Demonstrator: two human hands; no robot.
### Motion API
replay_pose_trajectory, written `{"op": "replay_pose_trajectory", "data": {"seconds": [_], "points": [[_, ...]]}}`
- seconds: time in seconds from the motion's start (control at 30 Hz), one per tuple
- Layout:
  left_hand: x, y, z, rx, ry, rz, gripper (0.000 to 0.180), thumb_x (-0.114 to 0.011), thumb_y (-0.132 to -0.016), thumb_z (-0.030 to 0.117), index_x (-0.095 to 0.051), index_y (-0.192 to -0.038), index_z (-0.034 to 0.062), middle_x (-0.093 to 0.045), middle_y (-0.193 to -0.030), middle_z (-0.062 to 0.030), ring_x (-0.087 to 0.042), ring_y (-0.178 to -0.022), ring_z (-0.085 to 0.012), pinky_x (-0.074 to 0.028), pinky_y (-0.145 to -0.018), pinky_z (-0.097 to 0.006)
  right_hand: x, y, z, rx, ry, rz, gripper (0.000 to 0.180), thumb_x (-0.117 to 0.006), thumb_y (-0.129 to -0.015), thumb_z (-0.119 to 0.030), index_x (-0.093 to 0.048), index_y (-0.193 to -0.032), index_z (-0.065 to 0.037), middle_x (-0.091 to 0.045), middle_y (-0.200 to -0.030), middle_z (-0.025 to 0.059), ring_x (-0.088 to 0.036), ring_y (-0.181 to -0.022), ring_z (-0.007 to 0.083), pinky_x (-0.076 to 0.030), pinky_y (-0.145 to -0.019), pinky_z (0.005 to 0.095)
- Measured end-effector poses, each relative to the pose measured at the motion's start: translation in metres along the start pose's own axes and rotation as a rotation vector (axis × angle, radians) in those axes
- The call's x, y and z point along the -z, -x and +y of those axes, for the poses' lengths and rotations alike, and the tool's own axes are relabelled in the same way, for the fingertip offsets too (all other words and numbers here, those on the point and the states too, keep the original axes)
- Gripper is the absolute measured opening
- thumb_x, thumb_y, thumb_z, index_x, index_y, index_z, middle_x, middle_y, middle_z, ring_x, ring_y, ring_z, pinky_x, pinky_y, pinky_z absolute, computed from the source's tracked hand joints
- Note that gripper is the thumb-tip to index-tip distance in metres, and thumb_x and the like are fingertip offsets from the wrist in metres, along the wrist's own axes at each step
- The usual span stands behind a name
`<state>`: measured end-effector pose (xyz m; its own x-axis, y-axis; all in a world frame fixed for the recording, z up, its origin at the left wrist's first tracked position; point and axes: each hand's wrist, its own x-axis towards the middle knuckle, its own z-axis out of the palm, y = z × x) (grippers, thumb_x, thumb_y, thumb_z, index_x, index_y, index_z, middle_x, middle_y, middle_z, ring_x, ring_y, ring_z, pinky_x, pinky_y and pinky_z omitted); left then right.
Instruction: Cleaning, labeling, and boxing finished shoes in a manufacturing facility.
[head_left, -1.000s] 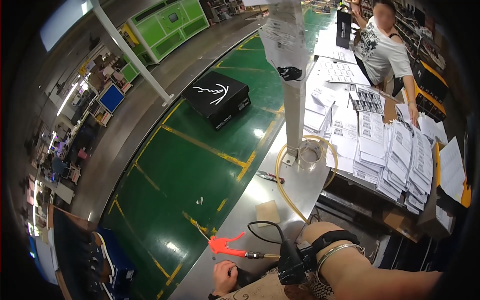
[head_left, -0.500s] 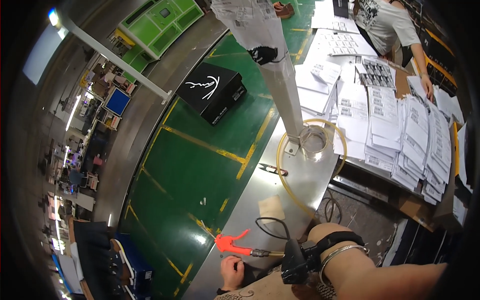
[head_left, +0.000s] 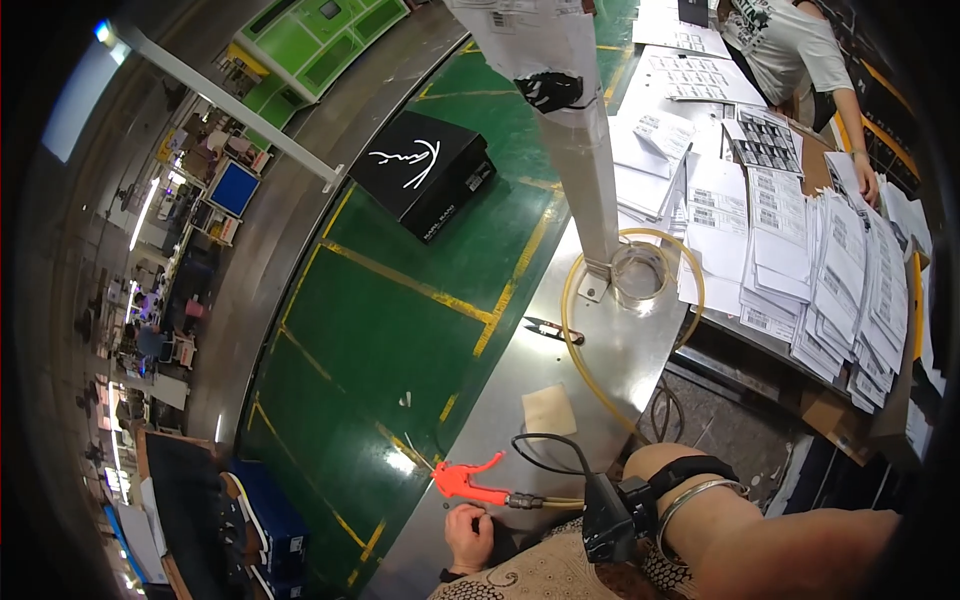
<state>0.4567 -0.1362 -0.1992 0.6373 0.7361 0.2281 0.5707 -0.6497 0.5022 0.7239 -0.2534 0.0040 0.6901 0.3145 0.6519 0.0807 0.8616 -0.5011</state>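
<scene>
My left hand (head_left: 468,537) rests on the near part of the metal ledge (head_left: 478,420) in a loose fist, with nothing showing in it. Close by its knuckles lies a red air blow gun (head_left: 470,482), its thin nozzle pointing out over the green belt and its hose running right. My right hand (head_left: 655,460) comes in on a forearm from the lower right; its fingers are out of sight. That wrist carries a metal bangle, a black strap and a black device (head_left: 610,515) with a cable. Beyond the blow gun are a pale square pad (head_left: 548,411) and black thread snips (head_left: 556,331).
A black shoebox (head_left: 418,170) sits on the green belt (head_left: 380,330) with yellow lines. A metal post (head_left: 580,180) rises from the ledge beside a coiled yellow hose (head_left: 690,290). Stacks of printed paper (head_left: 780,240) cover a table where another person (head_left: 785,50) reaches in. Blue shoeboxes (head_left: 270,520) stand lower left.
My view has tilted slightly, so the ledge and papers sit a little further right. A brown shoe beside the post has gone out of sight. Both hands keep nearly the same pose.
</scene>
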Motion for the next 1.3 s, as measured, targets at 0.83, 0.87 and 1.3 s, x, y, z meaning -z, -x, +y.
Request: {"op": "replay_pose_trajectory", "data": {"seconds": [0.83,0.87,1.3], "points": [[-0.016,0.016,-0.023,-0.019,0.099,0.142,0.013,-0.063,-0.075,0.01,-0.061,-0.088,0.0066,-0.06,-0.092,-0.0126,-0.056,-0.089,-0.0316,-0.046,-0.081,-0.04,0.022,0.185,0.151,-0.028,0.884,-1.094,0.039,-0.055,-0.082,-0.022,-0.051,-0.12,-0.012,-0.053,-0.109,0.0133,-0.051,-0.098,0.0304,-0.042,-0.083,0.0391],[-0.019,0.016,-0.025,-0.039,0.122,0.147,0.013,-0.063,-0.075,0.01,-0.061,-0.088,0.0066,-0.06,-0.092,-0.0126,-0.056,-0.089,-0.0316,-0.046,-0.081,-0.04,0.025,0.188,0.154,-0.145,0.899,-1.035,0.038,-0.054,-0.083,-0.022,-0.052,-0.119,-0.012,-0.054,-0.107,0.0131,-0.051,-0.097,0.0305,-0.042,-0.083,0.0394],[-0.039,0.015,-0.051,-0.075,0.229,0.12,0.017,-0.061,-0.084,0.02,-0.06,-0.098,0.0102,-0.061,-0.101,-0.01,-0.058,-0.093,-0.0296,-0.047,-0.08,-0.038,0.021,0.181,0.158,-0.462,0.799,-0.92,0.03,-0.056,-0.085,-0.022,-0.054,-0.11,-0.007,-0.056,-0.109,0.014,-0.053,-0.101,0.0312,-0.042,-0.087,0.0418]]}}
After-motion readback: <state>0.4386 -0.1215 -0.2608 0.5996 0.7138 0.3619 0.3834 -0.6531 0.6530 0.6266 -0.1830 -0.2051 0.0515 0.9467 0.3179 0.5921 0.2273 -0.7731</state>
